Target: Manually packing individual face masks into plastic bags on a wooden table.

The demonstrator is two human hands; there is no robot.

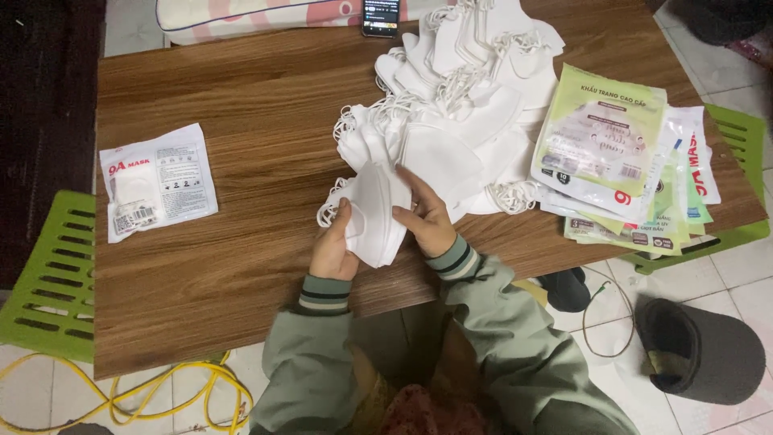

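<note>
Both my hands hold a small stack of folded white face masks upright on the wooden table, near its front edge. My left hand grips the stack's left side, fingers curled behind it. On the right side, my right hand presses with its fingers spread over the top mask. Just behind the stack lies a large loose pile of white masks with ear loops. I wear green sleeves with striped cuffs.
A sealed mask packet lies flat at the table's left. A stack of empty printed bags sits at the right edge. A phone rests at the far edge. Green plastic stools, yellow cable and a dark bin surround the table.
</note>
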